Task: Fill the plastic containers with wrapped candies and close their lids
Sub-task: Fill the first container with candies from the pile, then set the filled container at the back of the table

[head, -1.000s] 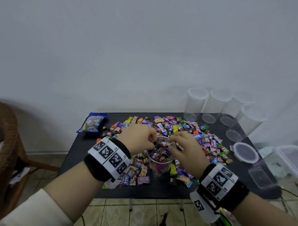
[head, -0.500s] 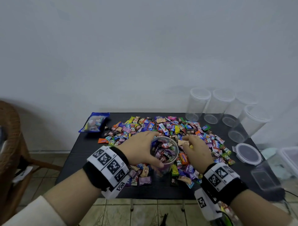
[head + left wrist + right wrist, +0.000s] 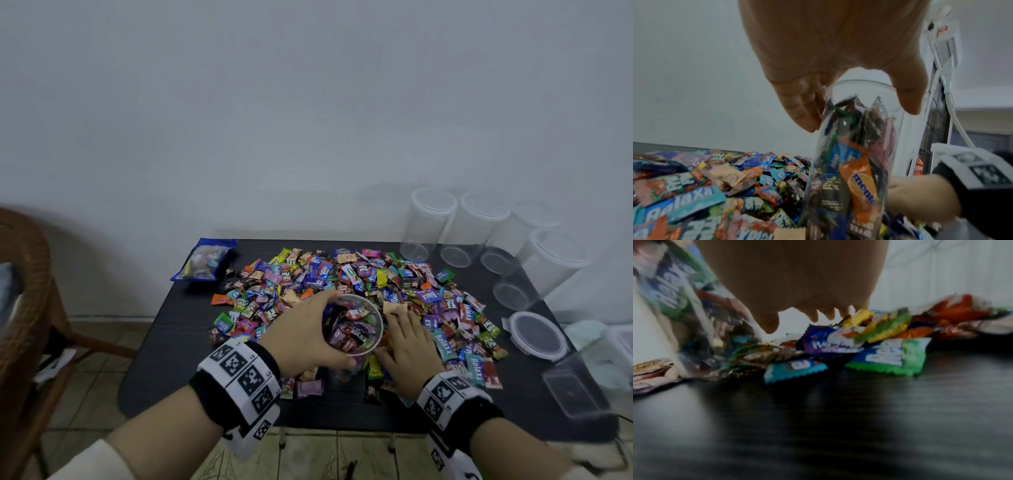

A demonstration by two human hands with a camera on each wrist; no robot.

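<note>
A clear round plastic container point(image 3: 356, 329), nearly full of wrapped candies, stands upright among the candy pile point(image 3: 342, 277) on the black table point(image 3: 171, 370). My left hand point(image 3: 318, 330) grips it just under the rim; in the left wrist view the fingers point(image 3: 803, 105) curl round its far side and the thumb sits on the near side of the container point(image 3: 855, 154). My right hand point(image 3: 406, 339) lies flat on loose candies right beside the container, fingers straight. In the right wrist view its fingertips point(image 3: 813, 318) hang just over the wrappers point(image 3: 888, 356). A loose round lid point(image 3: 536, 334) lies at the right.
Several empty lidded round containers point(image 3: 428, 222) stand at the back right. A clear rectangular tub point(image 3: 575, 387) sits at the front right corner. A blue candy bag point(image 3: 205, 258) lies at the back left. A wicker chair point(image 3: 30, 274) stands left of the table.
Both hands were at the container's mouth. The left hand has shifted to grip the container's side, and the right hand has dropped onto the candies to its right.
</note>
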